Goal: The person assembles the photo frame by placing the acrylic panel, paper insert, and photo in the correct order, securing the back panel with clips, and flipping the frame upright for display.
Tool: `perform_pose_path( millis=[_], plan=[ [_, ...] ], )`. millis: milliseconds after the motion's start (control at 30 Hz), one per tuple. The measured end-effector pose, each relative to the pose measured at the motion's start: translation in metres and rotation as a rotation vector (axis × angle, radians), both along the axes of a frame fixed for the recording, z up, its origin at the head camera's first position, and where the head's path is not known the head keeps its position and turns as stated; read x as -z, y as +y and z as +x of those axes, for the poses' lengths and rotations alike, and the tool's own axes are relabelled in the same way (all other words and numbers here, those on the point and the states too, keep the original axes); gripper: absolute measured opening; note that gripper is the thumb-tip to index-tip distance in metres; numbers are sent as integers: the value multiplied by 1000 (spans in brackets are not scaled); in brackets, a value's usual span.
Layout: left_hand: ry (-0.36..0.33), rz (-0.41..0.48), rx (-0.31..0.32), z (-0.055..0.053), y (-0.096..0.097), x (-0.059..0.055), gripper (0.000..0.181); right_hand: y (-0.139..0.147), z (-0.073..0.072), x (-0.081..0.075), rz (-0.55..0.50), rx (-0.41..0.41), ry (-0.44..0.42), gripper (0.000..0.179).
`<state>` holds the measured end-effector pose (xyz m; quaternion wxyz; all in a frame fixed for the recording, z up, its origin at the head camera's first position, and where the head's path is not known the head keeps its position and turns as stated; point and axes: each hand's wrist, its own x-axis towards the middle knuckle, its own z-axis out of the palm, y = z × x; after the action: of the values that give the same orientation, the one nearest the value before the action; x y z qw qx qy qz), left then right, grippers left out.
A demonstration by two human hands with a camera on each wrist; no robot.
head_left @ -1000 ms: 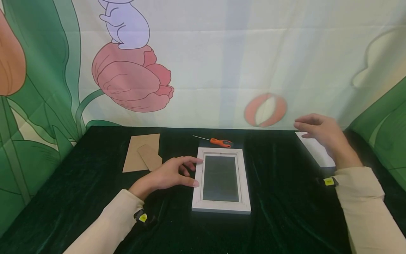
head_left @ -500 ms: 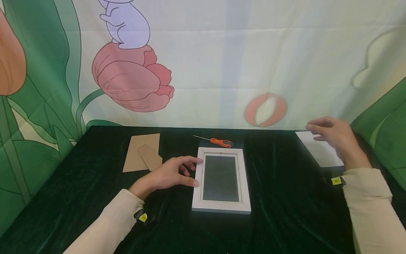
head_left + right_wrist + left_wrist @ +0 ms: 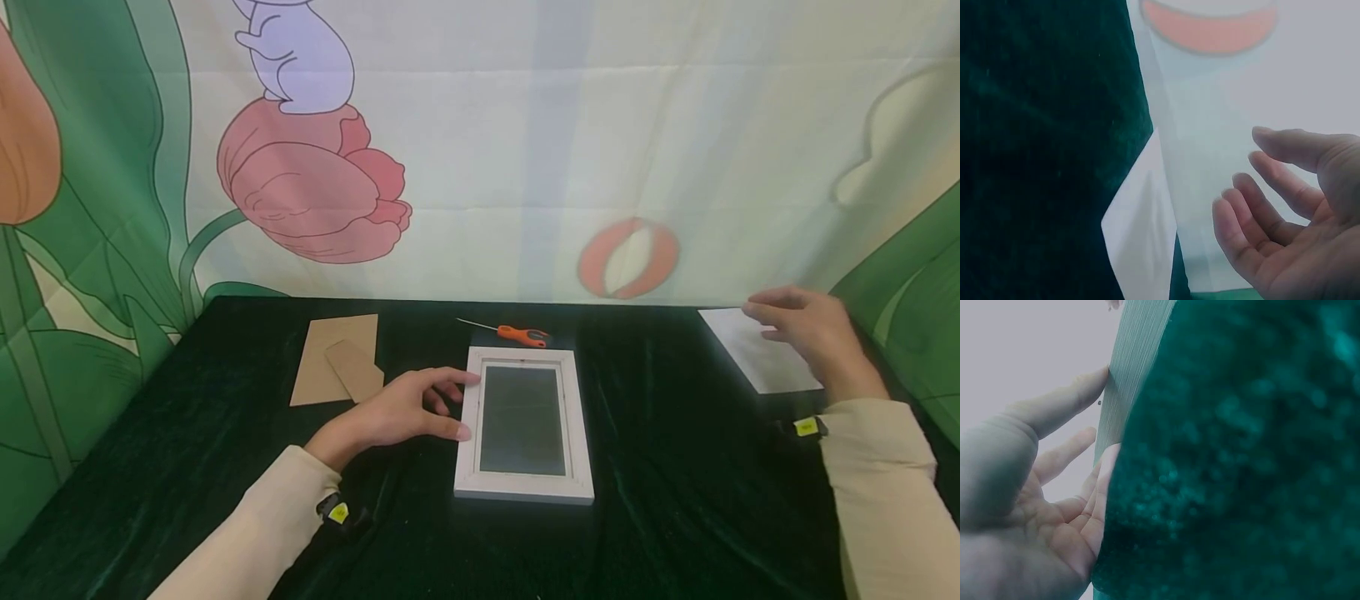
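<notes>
A white picture frame (image 3: 584, 442) with a dark pane inside its border lies on the dark green cloth in the middle. At its left side, my left hand (image 3: 397, 408) touches the border with index finger and thumb tips, set apart from each other. The left wrist view shows the frame's grained side edge (image 3: 1130, 369) with the thumb against it. Over a white sheet (image 3: 742, 350) on the right hovers my right hand (image 3: 821, 337), fingers loosely bent. In the right wrist view the fingers (image 3: 1229, 234) hold nothing and stand apart from the sheet.
Behind the frame lies an orange-handled screwdriver (image 3: 521, 336) with a thin shaft. A brown backing board (image 3: 322, 367) with a smaller brown piece (image 3: 356, 372) on it lies to the left. A printed curtain (image 3: 480, 167) hangs along the table's back edge.
My right hand has moved right and slightly nearer over the white sheet, uncovering more of it. The left hand and the picture frame have stayed in place.
</notes>
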<state>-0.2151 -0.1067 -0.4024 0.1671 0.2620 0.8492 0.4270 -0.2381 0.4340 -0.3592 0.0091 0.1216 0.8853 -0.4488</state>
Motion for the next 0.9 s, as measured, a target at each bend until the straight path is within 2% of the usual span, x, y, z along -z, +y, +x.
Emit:
perform_pose_path(
  millis=[133, 533, 900],
  plan=[
    [3, -6, -4, 0, 1, 0, 71, 9, 1, 2, 43, 16, -4, 80],
    [7, -6, 4, -1, 0, 0, 70, 28, 2, 14, 57, 87, -40, 81],
    [0, -2, 0, -1, 1, 1, 70, 37, 2, 21, 42, 74, -100, 78]
  ],
)
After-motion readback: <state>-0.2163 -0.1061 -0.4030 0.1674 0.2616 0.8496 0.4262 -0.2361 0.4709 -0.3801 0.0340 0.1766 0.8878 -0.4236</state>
